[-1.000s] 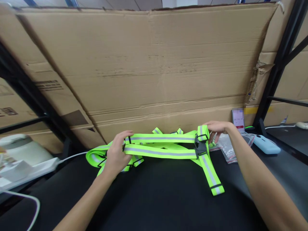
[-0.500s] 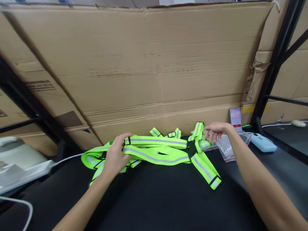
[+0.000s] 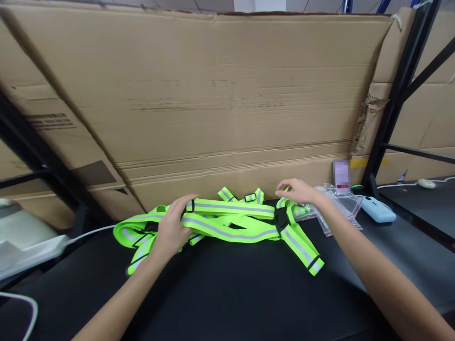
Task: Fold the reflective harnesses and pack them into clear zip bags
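A neon-green reflective strap vest (image 3: pixel 231 225) with grey stripes and a black buckle (image 3: pixel 281 219) lies bunched on the black table (image 3: pixel 227 293). My left hand (image 3: pixel 173 227) is closed on the folded straps at their left end, thumb on top. My right hand (image 3: pixel 297 191) hovers just above the straps' right end, near the buckle, fingers loosely spread and holding nothing. One strap end (image 3: pixel 308 258) trails toward me on the right.
A big cardboard sheet (image 3: pixel 213 104) stands right behind the vest. Clear plastic bags (image 3: pixel 337 208), a light-blue device (image 3: pixel 377 210) and a small phone screen (image 3: pixel 341 174) lie at the right. A white appliance and cable (image 3: pixel 31 244) sit at left. Black rack posts (image 3: pixel 394 94) flank the table.
My right hand has let go of the strap end by the buckle and moved left above it. The straps have sagged down onto the table. My left hand keeps its hold.
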`<control>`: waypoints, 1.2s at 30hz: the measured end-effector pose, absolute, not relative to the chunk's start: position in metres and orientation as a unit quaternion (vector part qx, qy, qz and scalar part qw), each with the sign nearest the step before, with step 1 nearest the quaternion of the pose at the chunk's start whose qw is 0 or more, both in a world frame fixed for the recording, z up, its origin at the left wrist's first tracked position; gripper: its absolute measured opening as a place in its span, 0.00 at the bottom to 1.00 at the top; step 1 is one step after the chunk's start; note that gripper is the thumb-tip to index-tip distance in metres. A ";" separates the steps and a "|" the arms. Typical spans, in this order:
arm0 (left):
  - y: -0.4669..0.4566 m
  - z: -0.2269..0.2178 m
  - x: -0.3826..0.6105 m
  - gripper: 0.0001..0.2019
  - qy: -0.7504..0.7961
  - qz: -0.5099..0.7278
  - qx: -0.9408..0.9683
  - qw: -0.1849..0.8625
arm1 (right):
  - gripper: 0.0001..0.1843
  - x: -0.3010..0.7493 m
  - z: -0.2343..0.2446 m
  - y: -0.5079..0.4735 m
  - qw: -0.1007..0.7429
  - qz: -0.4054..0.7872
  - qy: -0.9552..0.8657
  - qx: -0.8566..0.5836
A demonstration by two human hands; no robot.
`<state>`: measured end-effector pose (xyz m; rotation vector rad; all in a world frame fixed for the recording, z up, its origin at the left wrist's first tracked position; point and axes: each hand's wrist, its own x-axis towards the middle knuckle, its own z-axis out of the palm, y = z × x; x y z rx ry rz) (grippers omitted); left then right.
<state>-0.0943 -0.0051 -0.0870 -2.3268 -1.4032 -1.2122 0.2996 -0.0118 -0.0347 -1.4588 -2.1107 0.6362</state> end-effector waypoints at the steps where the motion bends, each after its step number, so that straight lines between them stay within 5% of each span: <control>1: -0.007 -0.083 -0.091 0.21 -0.457 -0.418 -0.781 0.082 | 0.21 0.288 -0.040 -0.017 0.263 0.211 -0.789 -0.513; 8: -0.019 -0.012 -0.055 0.24 -0.302 -0.477 -0.807 0.176 | 0.63 0.222 -0.035 -0.041 0.341 0.154 -0.843 -0.386; 12: -0.020 0.047 -0.027 0.24 -0.223 -0.476 -0.807 0.268 | 0.71 0.217 -0.017 -0.041 0.359 0.193 -0.841 -0.356; 15: -0.025 0.078 -0.008 0.22 -0.195 -0.481 -0.803 0.294 | 0.63 0.226 -0.025 -0.046 0.329 0.286 -0.811 -0.389; 19: -0.031 0.091 0.012 0.20 -0.165 -0.472 -0.814 0.296 | 0.36 0.247 -0.058 -0.063 0.273 0.405 -0.758 -0.432; 27: 0.012 0.074 0.028 0.23 -0.280 -0.411 -0.794 0.351 | 0.31 0.277 -0.088 -0.105 0.349 0.417 -0.706 -0.453; 36: 0.049 0.076 0.041 0.19 -0.395 -0.414 -0.770 0.283 | 0.34 0.251 -0.076 -0.151 0.400 0.293 -0.737 -0.461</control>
